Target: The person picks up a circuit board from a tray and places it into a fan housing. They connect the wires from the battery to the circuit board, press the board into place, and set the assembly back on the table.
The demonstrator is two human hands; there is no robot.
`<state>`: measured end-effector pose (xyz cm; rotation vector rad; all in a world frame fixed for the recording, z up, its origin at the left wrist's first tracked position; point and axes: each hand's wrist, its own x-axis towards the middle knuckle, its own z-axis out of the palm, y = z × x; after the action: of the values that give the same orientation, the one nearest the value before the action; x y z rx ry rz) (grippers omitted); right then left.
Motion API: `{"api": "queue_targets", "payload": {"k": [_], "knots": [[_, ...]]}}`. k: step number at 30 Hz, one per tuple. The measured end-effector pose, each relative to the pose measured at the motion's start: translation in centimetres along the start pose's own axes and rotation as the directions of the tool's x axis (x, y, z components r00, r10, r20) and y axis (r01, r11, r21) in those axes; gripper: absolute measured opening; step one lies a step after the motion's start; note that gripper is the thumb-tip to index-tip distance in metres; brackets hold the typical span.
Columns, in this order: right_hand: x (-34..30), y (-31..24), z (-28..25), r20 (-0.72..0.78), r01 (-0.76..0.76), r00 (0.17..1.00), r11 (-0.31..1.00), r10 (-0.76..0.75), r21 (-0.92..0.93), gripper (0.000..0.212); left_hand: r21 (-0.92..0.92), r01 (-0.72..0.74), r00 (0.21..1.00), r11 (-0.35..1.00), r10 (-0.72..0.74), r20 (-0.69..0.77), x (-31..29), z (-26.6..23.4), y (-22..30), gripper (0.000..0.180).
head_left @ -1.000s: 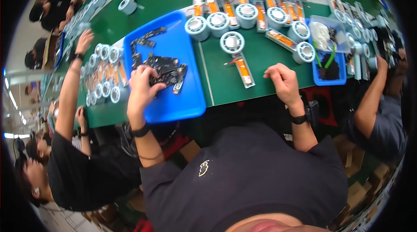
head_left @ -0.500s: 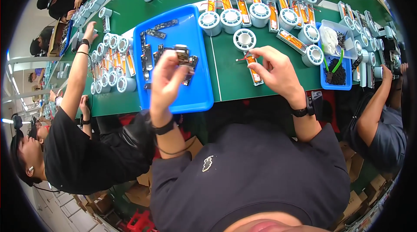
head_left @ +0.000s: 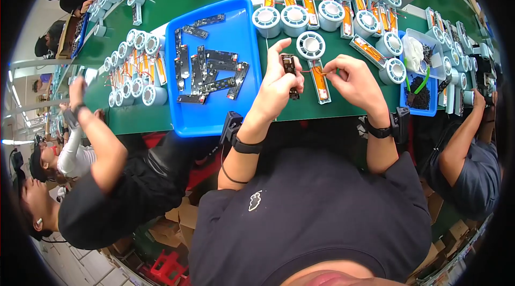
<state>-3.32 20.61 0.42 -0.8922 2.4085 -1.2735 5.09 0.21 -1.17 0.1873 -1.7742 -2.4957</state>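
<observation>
My left hand [head_left: 272, 93] is closed around a small black circuit board [head_left: 288, 64], held upright just left of a light-blue housing [head_left: 311, 45]. That housing has a round ring-shaped head, and its narrow open handle points toward me. An orange battery [head_left: 319, 78] lies in the handle, with a thin red wire [head_left: 305, 71] running out toward the board. My right hand [head_left: 354, 83] is over the handle's right side, thumb and forefinger pinched together at the wires by the battery. The exact wire end between those fingertips is too small to make out.
A blue tray [head_left: 214, 117] with several loose circuit boards lies to the left. More housings with batteries [head_left: 295, 18] crowd the far side. At right, a blue bin [head_left: 420, 110] holds small black parts below a clear tub [head_left: 435, 53]. Co-workers sit on both sides.
My left hand has moved right from above the tray to the housing, carrying a circuit board. My right fingers have closed at the battery wires. The co-worker at left has drawn an arm back.
</observation>
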Motion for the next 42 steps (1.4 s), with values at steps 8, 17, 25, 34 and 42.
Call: {"api": "queue_targets", "payload": {"k": [8,17,25,34,42], "knots": [[1.2,-0.8,0.3,-0.121,-0.136,0.98,0.977,0.157,0.164,0.007,0.763,-0.121,0.989,0.634,0.141,0.04,1.0,3.5,0.2,0.036],[-0.1,0.9,2.5,-0.19,-0.012,0.97,0.812,0.151,0.584,0.004,0.779,-0.319,0.945,0.54,0.249,0.214,-0.2,2.2,-0.3,0.014],[-1.2,0.0,2.7,-0.113,-0.106,0.962,0.725,0.247,0.681,0.008,0.506,-0.14,0.99,0.851,0.117,0.077,-1.3,1.6,0.3,0.022],[-1.6,1.0,2.5,-0.115,-0.14,0.967,0.85,0.228,0.508,0.007,0.509,0.037,0.999,0.86,-0.047,0.006,-0.6,1.2,1.9,0.018],[-1.5,-0.3,2.8,-0.256,0.102,0.965,0.98,-0.057,0.168,0.006,0.15,0.063,0.985,0.987,-0.086,0.152,-0.9,1.2,-0.4,0.021]]}}
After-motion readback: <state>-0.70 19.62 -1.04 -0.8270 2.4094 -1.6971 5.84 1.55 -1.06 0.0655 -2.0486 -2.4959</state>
